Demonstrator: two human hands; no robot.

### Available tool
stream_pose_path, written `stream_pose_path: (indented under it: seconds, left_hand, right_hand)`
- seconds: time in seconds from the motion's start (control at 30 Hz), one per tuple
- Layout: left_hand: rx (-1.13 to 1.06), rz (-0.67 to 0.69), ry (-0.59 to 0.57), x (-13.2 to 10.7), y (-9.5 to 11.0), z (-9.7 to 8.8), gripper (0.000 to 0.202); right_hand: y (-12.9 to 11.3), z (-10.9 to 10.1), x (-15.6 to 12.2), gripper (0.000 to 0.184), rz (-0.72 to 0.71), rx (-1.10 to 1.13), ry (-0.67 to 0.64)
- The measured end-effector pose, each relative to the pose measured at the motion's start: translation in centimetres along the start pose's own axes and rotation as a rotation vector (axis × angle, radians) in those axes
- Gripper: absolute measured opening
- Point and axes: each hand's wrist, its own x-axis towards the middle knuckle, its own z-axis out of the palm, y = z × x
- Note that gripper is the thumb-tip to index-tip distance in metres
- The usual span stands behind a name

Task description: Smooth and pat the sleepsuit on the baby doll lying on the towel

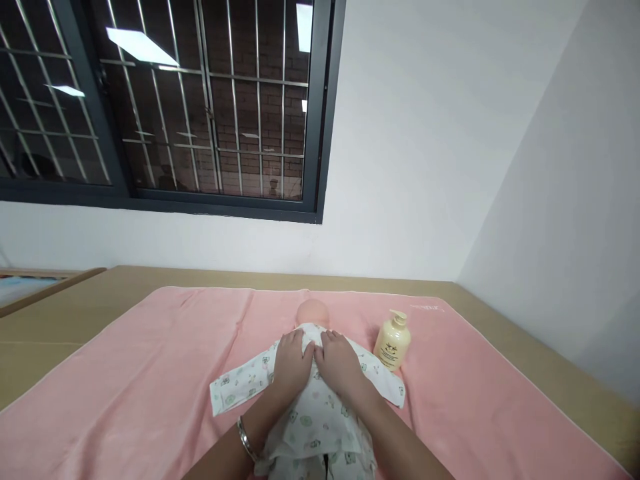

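Note:
A baby doll point(313, 313) with a smooth, bare head lies on the pink blanket, head pointing away from me. It wears a white printed garment point(320, 427) whose long sleeves spread out to both sides. My left hand point(294, 360) rests flat on the upper left of the doll's torso, fingers stretched toward its shoulder. Mirroring it, my right hand point(338, 360) lies flat on the upper right. Both thumbs meet near the middle. Whether the doll is face up or face down I cannot tell. A silver bangle point(245, 437) circles my left wrist.
A pale yellow pump bottle point(393, 341) stands on the pink blanket point(150, 373), close to the doll's right-hand sleeve. Under the blanket is a tan padded surface point(560, 363). A white wall point(430, 147) and a dark-framed barred window point(210, 100) rise behind it.

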Motion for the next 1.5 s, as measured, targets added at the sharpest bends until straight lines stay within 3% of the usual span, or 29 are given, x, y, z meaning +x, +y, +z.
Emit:
stream_pose_path:
  seconds: [0.13, 0.37, 0.53, 0.63, 0.8, 0.93, 1.17, 1.5]
  left_hand:
    - [0.002, 0.011, -0.034, 0.2, -0.5, 0.0, 0.032]
    - [0.013, 0.068, 0.08, -0.5, 0.1, 0.1, 0.022]
    - [0.051, 0.014, 0.051, -0.1, -0.1, 0.2, 0.033]
    - [0.018, 0.025, 0.035, 0.0, -0.2, 0.2, 0.029]
    - [-0.046, 0.098, 0.131, -0.5, 0.0, 0.0, 0.02]
    - [-0.067, 0.096, 0.164, -0.6, 0.2, 0.0, 0.016]
    - [-0.058, 0.034, 0.139, -0.6, 0.4, 0.0, 0.022]
    - [0.075, 0.0, -0.041, 0.2, 0.4, -0.3, 0.035]
  right_hand:
    - [-0.7, -0.2, -0.8, 0.039, -0.039, -0.044, -0.023]
    - [1.7, -0.2, 1.0, 0.047, 0.065, 0.039, -0.044]
    - [0.6, 0.2, 0.2, 0.044, -0.017, -0.035, 0.012]
    - [0.4, 0.0, 0.1, 0.043, 0.007, -0.019, 0.005]
    - [1.4, 0.3, 0.9, 0.055, 0.063, 0.0, -0.064]
    - [1.6, 0.7, 1.0, 0.055, 0.053, -0.01, -0.07]
    - [1.6, 0.9, 1.0, 0.048, 0.035, -0.003, -0.029]
    - [0.6, 1.3, 0.6, 0.047, 0.034, -0.061, 0.002]
